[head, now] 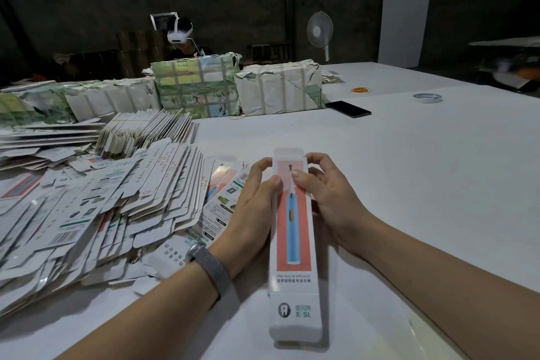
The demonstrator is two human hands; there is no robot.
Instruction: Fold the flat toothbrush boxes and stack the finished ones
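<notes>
**One box squared up, far flap yet to close**

The toothbrush box (pixel 293 231) sits between both hands, long and narrow, its printed face up and its near end pointing back toward the person. It looks already opened from flat into a sleeve. The left hand (pixel 253 207) grips its left edge with fingers curled behind and the thumb on the face; the right hand (pixel 324 199) holds the opposite edge the same way, thumb pressing just beside the pictured brush. Both hold near the far third, so the long near part hangs out unsupported toward the person.

Just beyond the fingertips, the far flap (pixel 287 152) stands open — by my guess it is the next thing to tuck. The risk lies there: the thumbs press on the face, and too hard a squeeze could flatten the sleeve or crease the panel. A flap pushed in crooked might buckle at its corner.

Out to the left of the grip, the heap of flat boxes (pixel 96 207) spreads loose over the white table (pixel 409 169) — an elbow could scatter it. Farther beyond, wrapped bundles (pixel 236 88), a phone (pixel 348 109) and a tape roll (pixel 426 97) lie well clear.
</notes>
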